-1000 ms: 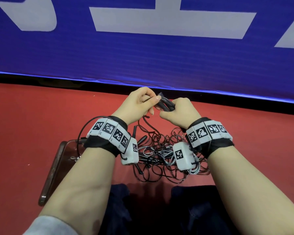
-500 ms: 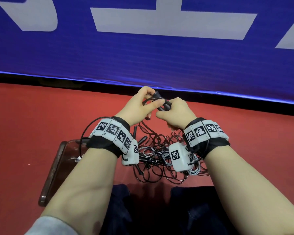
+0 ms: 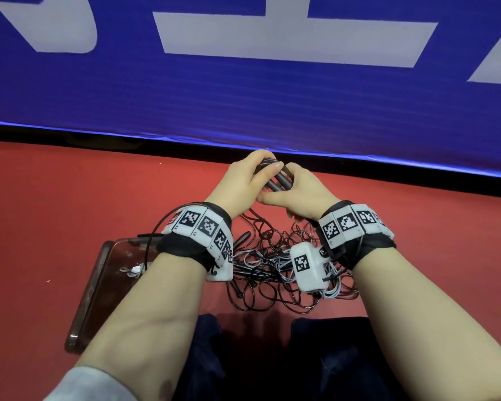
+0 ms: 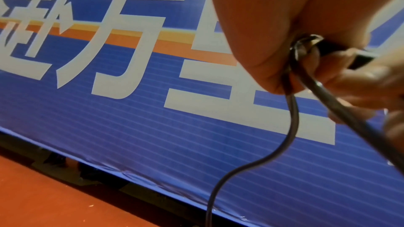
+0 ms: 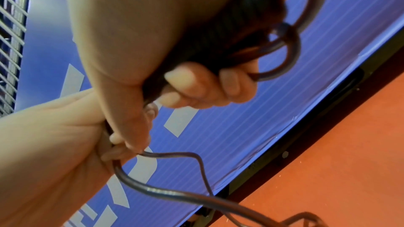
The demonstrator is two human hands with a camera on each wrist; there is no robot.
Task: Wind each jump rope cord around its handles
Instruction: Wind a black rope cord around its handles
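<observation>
Two black jump rope handles (image 3: 277, 180) lie side by side in my right hand (image 3: 284, 189), which grips them in front of the blue banner. My left hand (image 3: 268, 166) pinches the black cord (image 4: 291, 92) against the handle tops, thumb over them. In the right wrist view the fingers curl round the handles (image 5: 218, 40), with a cord loop (image 5: 290, 53) sticking out beyond them. The cord trails down from both hands to a tangled pile of black and white ropes (image 3: 272, 273) on the red floor under my wrists.
A dark phone-like slab (image 3: 96, 293) with a small white cable lies on the floor to the left of the pile. The blue banner (image 3: 243, 96) stands close behind the hands. My dark trouser legs (image 3: 243, 357) are at the bottom.
Both hands have moved slightly away from me toward the banner. My left hand has brought the cord over the handle tops, and its thumb now lies across them.
</observation>
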